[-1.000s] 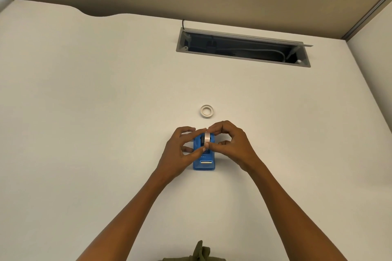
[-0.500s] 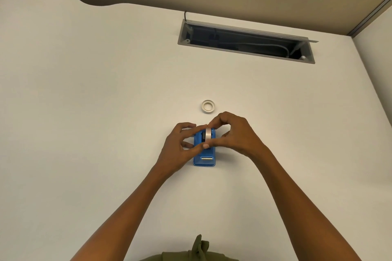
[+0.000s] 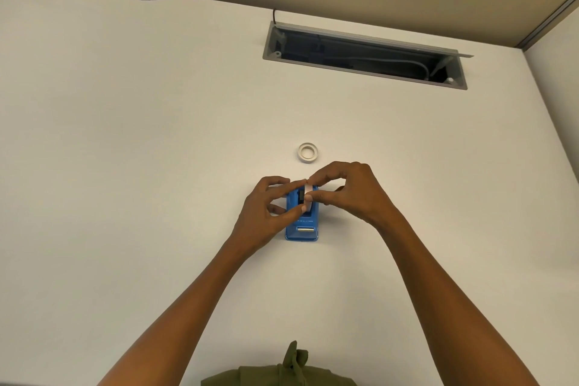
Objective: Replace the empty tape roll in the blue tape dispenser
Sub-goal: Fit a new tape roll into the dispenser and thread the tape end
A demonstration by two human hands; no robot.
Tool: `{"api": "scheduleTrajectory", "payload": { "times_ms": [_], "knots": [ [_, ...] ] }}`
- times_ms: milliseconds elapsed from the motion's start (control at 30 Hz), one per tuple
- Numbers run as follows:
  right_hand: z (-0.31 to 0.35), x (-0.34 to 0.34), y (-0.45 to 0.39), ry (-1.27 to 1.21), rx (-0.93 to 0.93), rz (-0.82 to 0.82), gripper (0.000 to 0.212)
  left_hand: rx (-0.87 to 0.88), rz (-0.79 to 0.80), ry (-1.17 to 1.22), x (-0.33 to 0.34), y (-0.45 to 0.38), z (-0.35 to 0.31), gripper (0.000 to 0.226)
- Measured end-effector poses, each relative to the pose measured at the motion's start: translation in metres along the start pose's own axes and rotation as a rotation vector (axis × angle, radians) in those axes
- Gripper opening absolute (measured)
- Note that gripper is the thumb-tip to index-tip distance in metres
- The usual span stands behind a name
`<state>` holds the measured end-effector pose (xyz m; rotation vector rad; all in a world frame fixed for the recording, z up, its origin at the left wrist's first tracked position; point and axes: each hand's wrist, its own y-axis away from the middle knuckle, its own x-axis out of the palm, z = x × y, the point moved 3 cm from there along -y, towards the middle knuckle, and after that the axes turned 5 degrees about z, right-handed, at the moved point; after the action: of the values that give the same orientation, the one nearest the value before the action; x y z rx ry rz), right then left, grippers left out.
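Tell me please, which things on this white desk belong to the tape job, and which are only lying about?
Part of the job:
- blue plastic tape dispenser
- white tape roll held upright over it by left hand and right hand
- white ring-shaped roll lying flat beyond the dispenser

Just lying about:
- grey open cable tray in the desk
- olive green cloth at the near edge

Both forearms are bare with no sleeves showing, and an olive-green garment (image 3: 279, 374) with a knotted tie covers the torso.
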<state>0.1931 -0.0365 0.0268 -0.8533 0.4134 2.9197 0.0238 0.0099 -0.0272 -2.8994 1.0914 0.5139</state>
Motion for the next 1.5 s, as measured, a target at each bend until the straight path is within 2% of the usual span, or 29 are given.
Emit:
{"api": "scheduleTrajectory", "payload": {
  "times_ms": [67,167,333,600,800,867,1000,1067,1267,1500],
  "knots": [
    [0.001,0.002,0.003,-0.003,-0.016,-0.034,0.022,0.004,-0.001,0.006,0.0,0.0,-0.001,0.041],
    [0.005,0.005,0.01,0.12,-0.142,-0.124,0.026,0.019,-0.002,0.019,0.0,0.001,-0.004,0.04],
    [0.013,0.016,0.027,0.358,-0.346,-0.239,0.007,0.045,0.01,0.011,0.0,0.001,-0.006,0.044],
    [0.017,0.022,0.035,0.518,-0.408,-0.28,0.005,0.053,0.01,0.004,-0.001,0.001,-0.007,0.045],
    [0.018,0.023,0.03,0.646,-0.406,-0.239,0.004,0.058,0.0,0.0,-0.002,0.001,-0.009,0.046],
    [0.016,0.024,0.028,0.59,-0.346,-0.209,0.003,0.059,-0.004,-0.002,-0.002,0.001,-0.01,0.046],
    [0.004,0.019,0.021,0.142,-0.132,-0.202,0.008,0.059,0.003,0.011,-0.003,0.002,-0.011,0.043],
    [0.003,0.015,0.02,-0.005,-0.086,-0.217,0.009,0.048,0.005,0.009,-0.003,0.002,-0.01,0.042],
    [0.005,0.01,0.022,0.065,-0.103,-0.127,0.018,0.04,0.006,-0.024,-0.003,0.001,-0.008,0.041],
    [0.012,0.006,0.012,0.05,-0.035,-0.117,0.007,0.023,0.008,-0.02,-0.002,0.0,-0.007,0.042]
  ]
}}
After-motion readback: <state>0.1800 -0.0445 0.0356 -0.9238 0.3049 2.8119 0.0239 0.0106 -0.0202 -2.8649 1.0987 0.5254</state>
